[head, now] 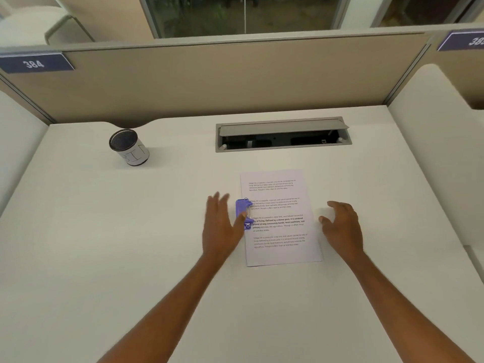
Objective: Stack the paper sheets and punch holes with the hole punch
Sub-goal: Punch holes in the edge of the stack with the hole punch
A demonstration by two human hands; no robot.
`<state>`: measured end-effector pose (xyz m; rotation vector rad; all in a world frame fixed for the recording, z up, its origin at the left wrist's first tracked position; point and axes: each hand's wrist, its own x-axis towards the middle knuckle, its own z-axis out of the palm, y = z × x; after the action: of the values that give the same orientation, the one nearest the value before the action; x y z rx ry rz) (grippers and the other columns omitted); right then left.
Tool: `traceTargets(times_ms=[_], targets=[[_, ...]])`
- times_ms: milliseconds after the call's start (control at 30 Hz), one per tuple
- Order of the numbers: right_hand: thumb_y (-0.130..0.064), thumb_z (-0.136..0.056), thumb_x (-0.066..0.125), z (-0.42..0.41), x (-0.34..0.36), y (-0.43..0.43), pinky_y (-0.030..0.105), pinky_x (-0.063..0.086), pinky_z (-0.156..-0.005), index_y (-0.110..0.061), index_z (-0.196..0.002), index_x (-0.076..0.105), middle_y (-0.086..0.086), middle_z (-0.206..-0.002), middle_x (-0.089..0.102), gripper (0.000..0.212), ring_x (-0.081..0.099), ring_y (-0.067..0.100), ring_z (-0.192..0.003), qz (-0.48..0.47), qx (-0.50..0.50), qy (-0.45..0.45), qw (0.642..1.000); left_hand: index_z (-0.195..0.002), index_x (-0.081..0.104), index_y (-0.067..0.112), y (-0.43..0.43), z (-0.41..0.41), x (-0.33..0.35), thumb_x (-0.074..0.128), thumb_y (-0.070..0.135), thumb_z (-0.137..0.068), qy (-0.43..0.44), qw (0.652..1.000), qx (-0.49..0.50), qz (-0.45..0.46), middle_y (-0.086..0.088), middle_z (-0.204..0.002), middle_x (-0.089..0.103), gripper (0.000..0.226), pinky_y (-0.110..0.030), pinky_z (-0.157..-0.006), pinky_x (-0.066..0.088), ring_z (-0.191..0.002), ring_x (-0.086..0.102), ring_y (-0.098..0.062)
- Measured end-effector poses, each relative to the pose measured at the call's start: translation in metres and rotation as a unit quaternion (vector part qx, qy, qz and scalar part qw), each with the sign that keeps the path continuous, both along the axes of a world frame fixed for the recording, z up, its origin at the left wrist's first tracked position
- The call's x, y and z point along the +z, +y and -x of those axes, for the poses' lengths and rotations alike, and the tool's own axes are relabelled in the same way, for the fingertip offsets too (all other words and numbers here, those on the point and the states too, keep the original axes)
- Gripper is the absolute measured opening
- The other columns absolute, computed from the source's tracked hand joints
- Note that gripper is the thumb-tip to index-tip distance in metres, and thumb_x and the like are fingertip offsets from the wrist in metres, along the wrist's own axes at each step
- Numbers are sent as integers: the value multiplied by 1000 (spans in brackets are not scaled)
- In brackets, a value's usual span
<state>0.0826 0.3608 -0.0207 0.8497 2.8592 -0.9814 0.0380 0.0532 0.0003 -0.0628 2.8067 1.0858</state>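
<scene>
A stack of printed paper sheets [281, 218] lies flat on the white desk, a little right of centre. A purple hole punch [244, 211] sits over the middle of the stack's left edge. My left hand [222, 226] hovers just left of the punch, fingers spread, its thumb crossing in front of the punch; it looks blurred. Whether the thumb touches the punch is unclear. Beside the stack's right edge, my right hand [343, 224] is open with curled fingers and holds nothing.
A small round cup labelled "BIN" [129, 147] stands at the back left of the desk [104, 258]. An open cable tray [282, 134] is set into the desk behind the paper. Beige partition walls close the desk at the back and sides.
</scene>
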Motion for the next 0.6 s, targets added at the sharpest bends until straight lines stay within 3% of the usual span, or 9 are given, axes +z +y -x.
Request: traceTargets(times_ms=[100,167,233,333,433,600], targets=[[-10,-98,72,-21,1,-13,51,55,-104,-12,-138,66,10,-141,62,40,62,35,-130,26,-20,25,999,-147,65,13,16,-59,2,76,28,-100,102,988,-118,11,-9,-157,59,50,-43,-113,56,-148,56,-28],[-9,-99,72,-32,1,-20,48,56,-100,-11,-134,68,11,-136,64,36,66,35,-120,39,-27,27,999,-139,72,10,26,-87,-5,80,27,-95,116,973,-195,47,-12,-142,69,48,-43,-103,62,-132,69,-32],[-9,-99,73,-40,0,-25,42,55,-96,-10,-133,68,12,-133,64,35,68,34,-114,45,-34,19,998,-143,68,8,31,-103,-14,76,30,-97,87,960,-251,94,-12,-143,68,51,-42,-106,59,-133,67,-34],[-12,-99,73,-48,-1,-30,35,48,-91,-10,-135,67,13,-133,63,37,68,32,-110,53,-51,0,997,-159,52,10,33,-112,-25,61,36,-107,9,951,-278,134,-9,-161,53,59,-41,-121,46,-150,50,-30],[-14,-99,73,-52,-2,-34,38,50,-97,-8,-137,65,16,-137,61,39,67,34,-115,62,-65,-16,996,-165,42,13,32,-112,-33,55,38,-111,-23,947,-283,153,-6,-169,43,61,-38,-125,41,-156,41,-26],[-16,-99,73,-52,-2,-38,42,52,-102,-6,-138,64,18,-139,60,41,68,36,-118,72,-77,-22,994,-161,47,10,34,-113,-36,61,35,-109,-39,942,-291,165,-9,-167,45,60,-41,-124,45,-155,44,-30]])
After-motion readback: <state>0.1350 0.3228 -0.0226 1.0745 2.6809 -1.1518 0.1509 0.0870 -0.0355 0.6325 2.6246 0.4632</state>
